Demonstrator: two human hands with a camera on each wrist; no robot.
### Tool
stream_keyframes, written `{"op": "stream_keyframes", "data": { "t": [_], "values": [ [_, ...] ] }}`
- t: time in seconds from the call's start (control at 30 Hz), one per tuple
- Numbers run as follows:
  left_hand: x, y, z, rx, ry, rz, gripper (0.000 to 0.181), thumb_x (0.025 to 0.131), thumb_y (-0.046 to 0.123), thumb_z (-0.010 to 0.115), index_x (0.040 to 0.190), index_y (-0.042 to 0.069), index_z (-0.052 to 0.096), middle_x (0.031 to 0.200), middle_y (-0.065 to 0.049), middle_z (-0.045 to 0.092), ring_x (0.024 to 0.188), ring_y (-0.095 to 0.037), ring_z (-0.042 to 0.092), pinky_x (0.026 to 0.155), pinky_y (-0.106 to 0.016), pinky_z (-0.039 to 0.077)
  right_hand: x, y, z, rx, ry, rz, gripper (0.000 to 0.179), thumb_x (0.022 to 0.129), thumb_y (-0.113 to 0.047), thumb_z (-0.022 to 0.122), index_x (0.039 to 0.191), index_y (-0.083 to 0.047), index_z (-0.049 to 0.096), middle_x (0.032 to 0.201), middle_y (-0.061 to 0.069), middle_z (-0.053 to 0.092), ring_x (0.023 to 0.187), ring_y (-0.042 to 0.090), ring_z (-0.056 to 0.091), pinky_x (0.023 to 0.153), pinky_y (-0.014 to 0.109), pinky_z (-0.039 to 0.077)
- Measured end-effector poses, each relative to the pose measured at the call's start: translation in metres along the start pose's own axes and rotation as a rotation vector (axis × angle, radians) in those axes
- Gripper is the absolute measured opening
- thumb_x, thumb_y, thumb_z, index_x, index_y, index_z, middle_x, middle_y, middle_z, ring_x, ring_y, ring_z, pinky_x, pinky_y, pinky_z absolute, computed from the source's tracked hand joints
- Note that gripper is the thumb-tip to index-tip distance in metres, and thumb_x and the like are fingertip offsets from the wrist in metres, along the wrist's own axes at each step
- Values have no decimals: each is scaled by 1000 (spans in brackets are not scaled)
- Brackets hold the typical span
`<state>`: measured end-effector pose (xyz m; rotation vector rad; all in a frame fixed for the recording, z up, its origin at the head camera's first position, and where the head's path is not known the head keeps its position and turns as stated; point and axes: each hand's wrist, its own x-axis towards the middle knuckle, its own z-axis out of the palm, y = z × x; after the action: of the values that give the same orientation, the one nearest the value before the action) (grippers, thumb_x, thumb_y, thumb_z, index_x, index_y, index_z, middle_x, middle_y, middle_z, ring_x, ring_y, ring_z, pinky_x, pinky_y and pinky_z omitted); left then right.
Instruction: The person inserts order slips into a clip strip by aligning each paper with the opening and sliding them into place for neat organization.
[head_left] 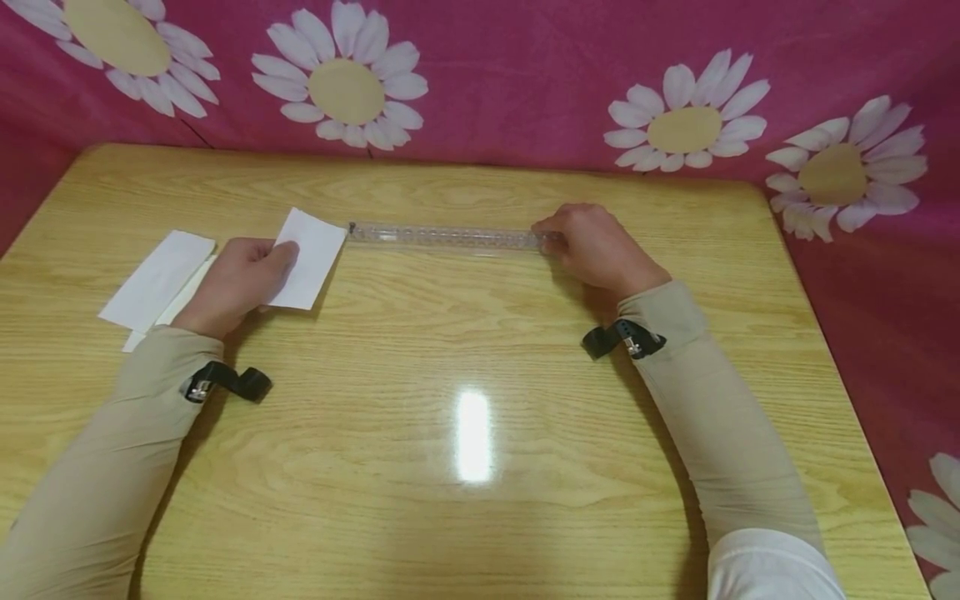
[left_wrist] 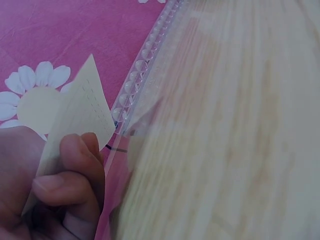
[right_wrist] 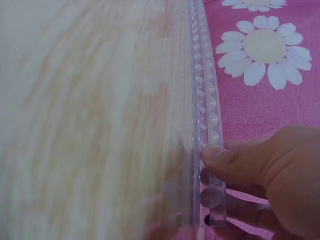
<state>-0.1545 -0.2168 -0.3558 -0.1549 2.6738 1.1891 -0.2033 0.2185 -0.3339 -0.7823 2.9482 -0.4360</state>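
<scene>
My left hand (head_left: 243, 279) grips a small white paper card (head_left: 311, 260), thumb on top and curled fingers beneath. The left wrist view shows faint marks on the face of the card (left_wrist: 80, 107). Close by the card's right corner is the left end of a long, narrow clear plastic strip (head_left: 450, 237), which lies across the far part of the table. A row of clear round beads or bumps runs along the strip (right_wrist: 204, 80). At its right end my right hand (head_left: 600, 250) pinches it, with the thumb on one side and the fingers partly hidden.
More white paper pieces (head_left: 157, 279) lie on the wooden table (head_left: 390, 383) left of my left hand, partly overlapping. A pink cloth with daisies (head_left: 495, 83) hangs behind the table's far edge. Black straps (head_left: 630, 337) circle both wrists over beige sleeves.
</scene>
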Motion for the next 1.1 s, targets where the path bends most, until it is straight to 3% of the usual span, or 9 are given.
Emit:
{"op": "stream_keyframes", "data": {
  "t": [0.27,0.5,0.8,1.1],
  "values": [
    [2,-1,1,20,-13,-13,60,107,53,38,100,-1,64,64,6,52,66,-14,54,62,-30,45,-1,0,-1,-3,-5,-2,29,99,-8,65,127,-4,72,113,20,75,99,32,68,95,47,54],
    [3,1,4,28,-32,-26,55,107,53,38,84,6,56,56,6,46,61,-17,50,60,-33,42,-1,1,0,0,-15,1,30,100,-8,64,128,-4,72,113,20,75,99,32,68,94,47,54],
    [1,9,6,34,-66,-40,54,108,49,38,90,2,57,53,6,46,55,-16,50,58,-33,43,0,2,0,0,-1,-11,28,99,-8,65,126,-4,73,112,20,75,100,32,69,96,47,55],
    [0,13,9,53,-67,-45,59,106,52,40,106,-3,63,59,4,50,61,-16,54,62,-31,45,0,2,0,2,-7,0,29,100,-9,65,127,-5,73,114,19,75,101,31,69,96,47,55]
  ]
}}
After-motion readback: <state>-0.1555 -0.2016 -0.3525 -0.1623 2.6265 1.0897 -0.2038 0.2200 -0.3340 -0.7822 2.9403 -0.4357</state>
